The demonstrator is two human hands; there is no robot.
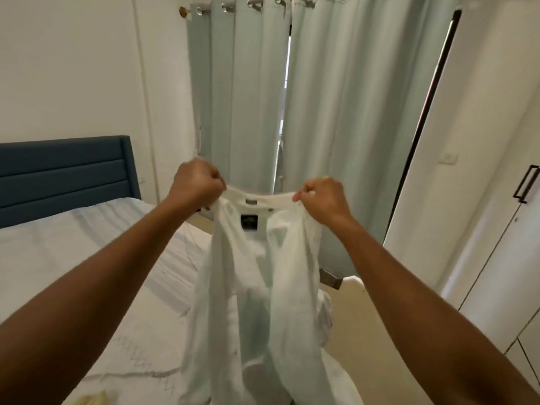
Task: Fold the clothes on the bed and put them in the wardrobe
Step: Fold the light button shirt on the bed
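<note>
A white shirt with a small black label under the collar hangs in the air over the bed's right side. My left hand grips the collar's left end in a fist. My right hand pinches the collar's right end. The shirt's body droops down to the white bedsheet, its lower part bunched and partly out of view. The white wardrobe with a black handle stands at the right.
A dark blue headboard is at the left against the wall. Pale green curtains hang straight ahead. A strip of beige floor lies between bed and wardrobe. A pale yellow cloth peeks in at the bottom edge.
</note>
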